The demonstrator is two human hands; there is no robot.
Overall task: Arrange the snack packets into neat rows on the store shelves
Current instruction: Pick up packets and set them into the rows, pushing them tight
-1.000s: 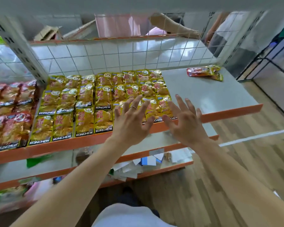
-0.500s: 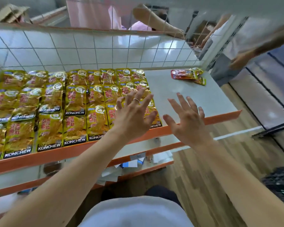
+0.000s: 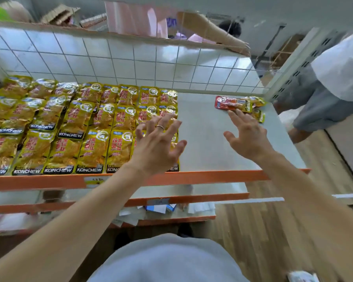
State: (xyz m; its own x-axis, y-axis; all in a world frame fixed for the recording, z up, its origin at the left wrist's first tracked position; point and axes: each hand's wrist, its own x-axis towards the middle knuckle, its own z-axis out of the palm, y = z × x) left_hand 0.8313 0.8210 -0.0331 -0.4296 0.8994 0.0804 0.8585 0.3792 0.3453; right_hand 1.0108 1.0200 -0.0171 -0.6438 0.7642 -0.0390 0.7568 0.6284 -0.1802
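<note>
Head camera looks down on a white shelf [image 3: 204, 139] with an orange front edge [image 3: 212, 177], where yellow snack packets [image 3: 90, 127] lie flat in three neat rows across its left and middle. The person's left hand [image 3: 157, 143], wearing a ring [image 3: 160, 127], hovers over the rows' right end, fingers spread straight, holding nothing. The right hand [image 3: 247, 137], fingers also straight and empty, lies over bare shelf, fingertips just beside a loose pile of red and yellow packets [image 3: 232, 103] at the back right corner; contact cannot be told.

A white wire grid [image 3: 130, 64] backs the orange-edged shelf [image 3: 192, 178]. Right of the shelf lies wood-plank floor [image 3: 273, 231]; a perforated white upright [image 3: 298, 70] stands at its far-right corner.
</note>
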